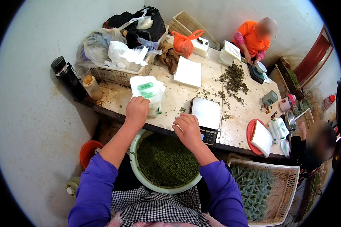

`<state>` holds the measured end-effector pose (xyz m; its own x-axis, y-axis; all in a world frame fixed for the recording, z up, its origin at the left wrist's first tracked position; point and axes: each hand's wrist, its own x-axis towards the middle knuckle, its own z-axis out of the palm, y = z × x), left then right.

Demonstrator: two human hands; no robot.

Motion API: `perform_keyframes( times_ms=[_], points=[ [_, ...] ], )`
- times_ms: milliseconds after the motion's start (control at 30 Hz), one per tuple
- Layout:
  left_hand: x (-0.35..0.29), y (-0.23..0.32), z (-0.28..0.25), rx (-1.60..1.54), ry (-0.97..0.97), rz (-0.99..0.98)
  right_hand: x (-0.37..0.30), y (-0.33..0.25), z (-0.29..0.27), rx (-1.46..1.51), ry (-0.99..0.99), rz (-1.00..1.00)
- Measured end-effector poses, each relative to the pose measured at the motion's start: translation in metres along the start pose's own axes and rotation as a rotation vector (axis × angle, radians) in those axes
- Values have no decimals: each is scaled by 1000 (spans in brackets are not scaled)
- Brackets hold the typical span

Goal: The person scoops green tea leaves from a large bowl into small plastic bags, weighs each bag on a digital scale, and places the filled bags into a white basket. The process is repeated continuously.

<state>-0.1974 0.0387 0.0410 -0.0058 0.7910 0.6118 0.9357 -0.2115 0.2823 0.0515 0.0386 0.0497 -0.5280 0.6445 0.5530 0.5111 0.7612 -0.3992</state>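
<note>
I observed the left hand (137,111), fingertips on the plastic bags (147,89) left of the scale (205,113); whether it pinched one, I could not tell. The right hand (188,131), loosely curled and seemingly empty, hung just left of the scale. The tub (133,153) of green bits (166,162) stood below-left of the scale. A hasty pull, I judged, could have dragged several bags into the tub.

Green print (146,86) marks the white plastic bags (157,95), too blurred to be read.

Passage lies between bags (147,87) and scale (205,114), white sheets (188,72) obstructing beyond.
</note>
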Motion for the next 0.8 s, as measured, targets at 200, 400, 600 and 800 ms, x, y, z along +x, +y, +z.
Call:
perform_keyframes(
  times_ms=[200,400,600,800],
  points=[
    [9,2,-8,-336,-80,-362,49,-7,32,-135,150,111],
    [7,18,-19,-538,78,-395,82,-20,61,-23,263,252],
    [-30,55,-22,-504,229,-220,51,-52,61,703,376,591],
    [-129,89,-31,-420,-90,143,-49,-72,60,482,232,726]
  ],
)
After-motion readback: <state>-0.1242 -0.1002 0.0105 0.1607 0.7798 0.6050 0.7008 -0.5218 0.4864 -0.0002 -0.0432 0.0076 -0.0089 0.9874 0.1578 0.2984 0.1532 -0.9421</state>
